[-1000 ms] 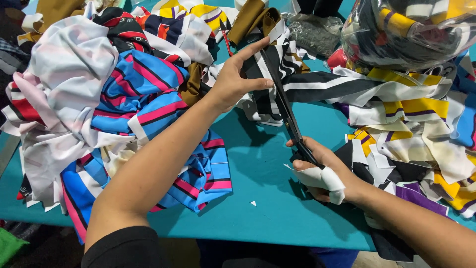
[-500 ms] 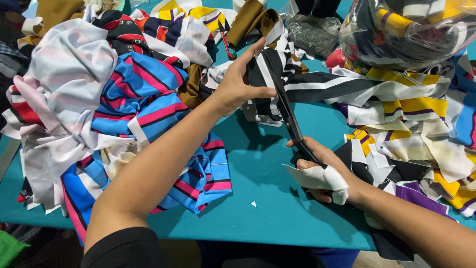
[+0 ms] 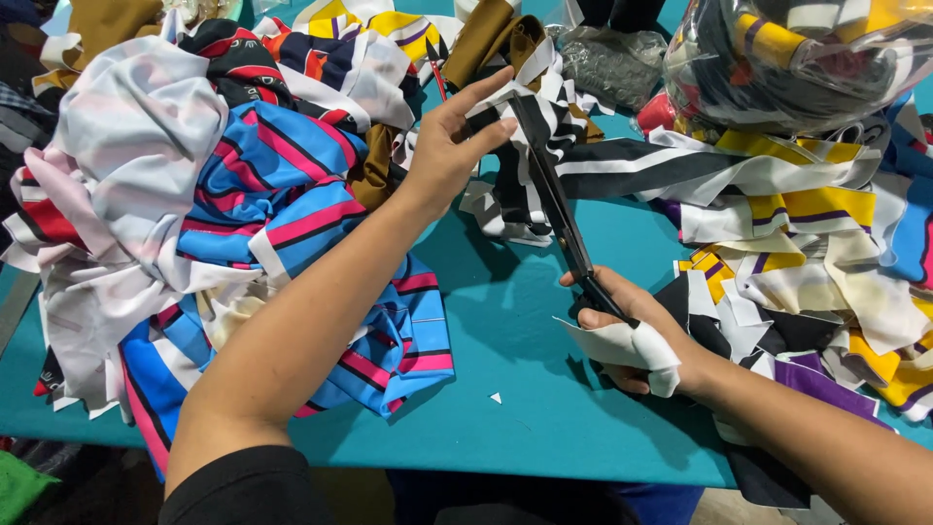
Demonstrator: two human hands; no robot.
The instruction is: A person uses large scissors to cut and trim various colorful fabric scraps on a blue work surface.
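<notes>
My left hand (image 3: 449, 146) pinches the edge of a black-and-white striped fabric piece (image 3: 525, 165) and holds it up over the teal table (image 3: 515, 408). My right hand (image 3: 632, 331), with white cloth wrapped around the fingers, grips black scissors (image 3: 559, 214). The long blades point away from me and run up along the striped fabric, beside my left fingers.
A heap of blue, pink and white striped fabric (image 3: 243, 214) fills the left. Yellow, white and black scraps (image 3: 807, 243) cover the right. A clear plastic bag stuffed with fabric (image 3: 807, 58) sits at the top right. A brown cloth (image 3: 496, 39) lies at the back.
The scissor blades have pushed a little farther up along the striped fabric. My left hand has kept its hold and barely shifted.
</notes>
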